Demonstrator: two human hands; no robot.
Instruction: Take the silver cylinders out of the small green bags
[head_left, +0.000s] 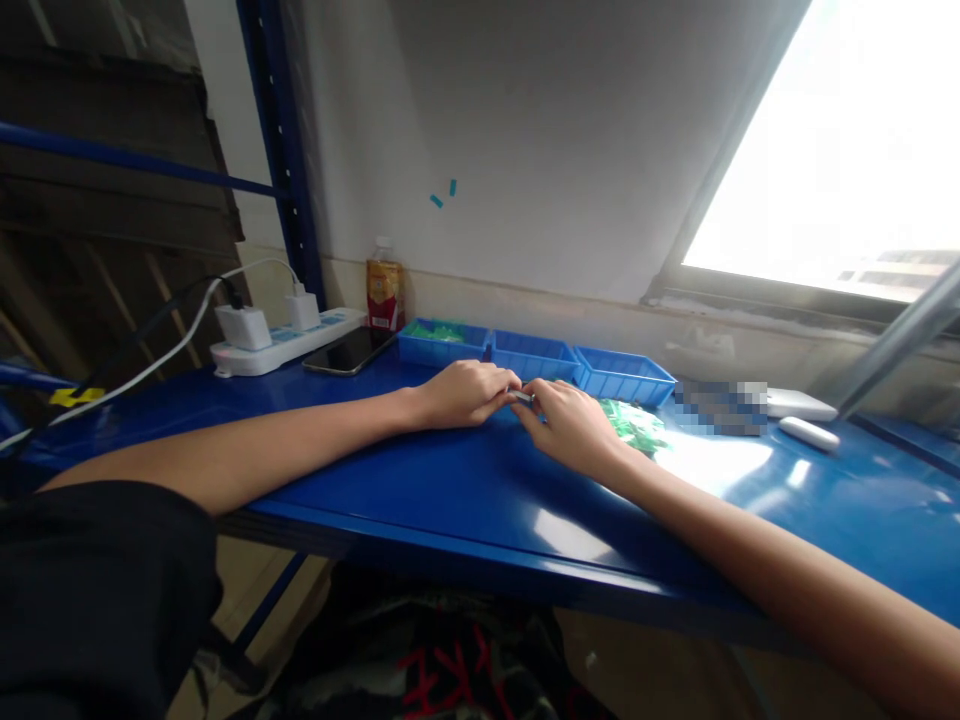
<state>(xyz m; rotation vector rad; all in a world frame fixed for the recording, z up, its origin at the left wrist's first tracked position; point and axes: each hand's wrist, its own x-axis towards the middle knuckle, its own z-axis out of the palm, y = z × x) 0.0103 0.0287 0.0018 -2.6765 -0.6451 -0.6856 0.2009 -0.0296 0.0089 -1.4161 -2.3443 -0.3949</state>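
Note:
Above the middle of the blue table, my left hand [470, 393] and my right hand [570, 424] meet fingertip to fingertip. Between them is a small, thin, light-coloured piece [522, 396], pinched by both hands; its kind is too small to make out. Just behind the hands stand a middle blue bin [534, 356] and a right blue bin [626, 377]. A pile of green-and-white small packets or pieces [636, 426] lies on the table beside my right hand. The left blue bin [442, 348] holds more green pieces.
At the left are a white power strip [292, 343] with plugged chargers and cables, a phone [349, 352] and a drink bottle [385, 285]. To the right lie a white case [808, 434], another white object [799, 404] and a blurred dark item. The blue table's [450, 510] front edge runs near my lap.

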